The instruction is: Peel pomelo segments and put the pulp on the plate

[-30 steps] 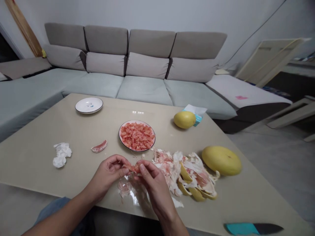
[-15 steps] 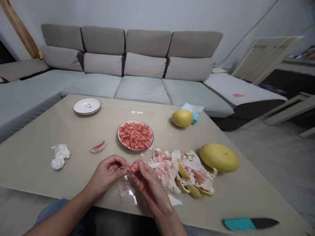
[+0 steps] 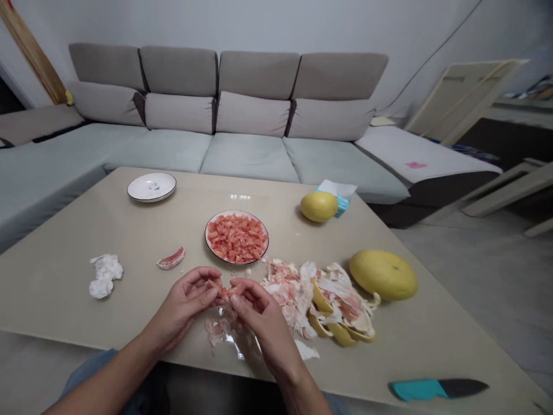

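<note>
Between my two hands is a piece of red pomelo flesh [image 3: 227,293], pinched from both sides above the near part of the table. My left hand [image 3: 185,305] grips its left end with thumb and fingers. On its right end, my right hand [image 3: 261,314] closes with thumb and forefinger. Just beyond sits a plate [image 3: 206,237] heaped with red pomelo pulp [image 3: 237,237]. One pomelo segment [image 3: 171,259] lies to the left of it. Below my hands, a scrap of membrane [image 3: 217,330] rests on the tabletop.
Right of my hands spreads a pile of peel and membrane [image 3: 319,300]. Two whole pomelos, one near [image 3: 383,275] and one far [image 3: 318,206], stand by a tissue pack [image 3: 343,204]. A knife [image 3: 438,389] lies near right. Crumpled tissue [image 3: 106,275] and a white plate [image 3: 152,187] are left.
My right hand has turned, its thumb now lying lower along the flesh and its fingers above. The pinched piece has shifted slightly left. My left hand stays almost where it was.
</note>
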The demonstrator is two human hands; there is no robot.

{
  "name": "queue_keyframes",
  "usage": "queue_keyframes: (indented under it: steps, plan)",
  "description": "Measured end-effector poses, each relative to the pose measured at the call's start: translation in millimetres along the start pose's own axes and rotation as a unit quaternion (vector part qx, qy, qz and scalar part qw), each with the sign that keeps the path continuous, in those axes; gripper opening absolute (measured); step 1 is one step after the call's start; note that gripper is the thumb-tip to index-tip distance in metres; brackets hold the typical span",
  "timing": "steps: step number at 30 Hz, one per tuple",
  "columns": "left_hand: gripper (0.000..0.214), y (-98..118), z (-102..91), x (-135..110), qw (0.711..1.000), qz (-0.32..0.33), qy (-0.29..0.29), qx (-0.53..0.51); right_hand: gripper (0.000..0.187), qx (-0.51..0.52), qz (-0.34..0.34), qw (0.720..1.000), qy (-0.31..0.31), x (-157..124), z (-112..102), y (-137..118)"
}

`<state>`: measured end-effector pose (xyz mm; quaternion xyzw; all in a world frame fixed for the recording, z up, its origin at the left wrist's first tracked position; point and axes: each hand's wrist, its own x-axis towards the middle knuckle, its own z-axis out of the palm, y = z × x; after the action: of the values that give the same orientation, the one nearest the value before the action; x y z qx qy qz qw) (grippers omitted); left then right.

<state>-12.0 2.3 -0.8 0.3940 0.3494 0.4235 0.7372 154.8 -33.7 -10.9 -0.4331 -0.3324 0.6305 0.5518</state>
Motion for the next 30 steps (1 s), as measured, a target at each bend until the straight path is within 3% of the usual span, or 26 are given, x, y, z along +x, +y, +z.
queue_keyframes:
  steps: [4, 7, 13, 17, 23, 30]
  plan:
    - [0.019, 0.5, -0.2, -0.8, 1.000, 0.004, -0.004, 0.017, 0.031, -0.024, 0.014, 0.999, -0.018, -0.2, -3.1, 0.2]
    - [0.015, 0.6, 1.2, -1.1, 1.000, 0.021, -0.006, 0.017, 0.029, -0.007, 0.016, 1.000, 0.005, -0.2, -2.0, 0.8]
    - [0.013, -0.4, 2.9, -0.4, 0.999, 0.031, -0.007, 0.010, 0.034, 0.183, 0.082, 0.978, 0.047, 3.6, 1.0, 2.5]
    - [0.012, 1.1, 2.2, -0.8, 0.999, 0.026, -0.020, 0.015, 0.032, 0.247, 0.076, 0.965, 0.051, 6.4, -4.0, -1.1]
    - [0.021, -0.7, -0.7, -1.8, 0.997, -0.014, -0.064, 0.038, 0.029, 0.265, 0.099, 0.959, 0.006, 6.8, -4.9, 1.0]
    - [0.028, -3.8, 0.5, 1.4, 0.988, 0.022, -0.013, 0.153, 0.031, 0.228, 0.087, 0.969, 0.034, 6.6, -2.0, 7.7]
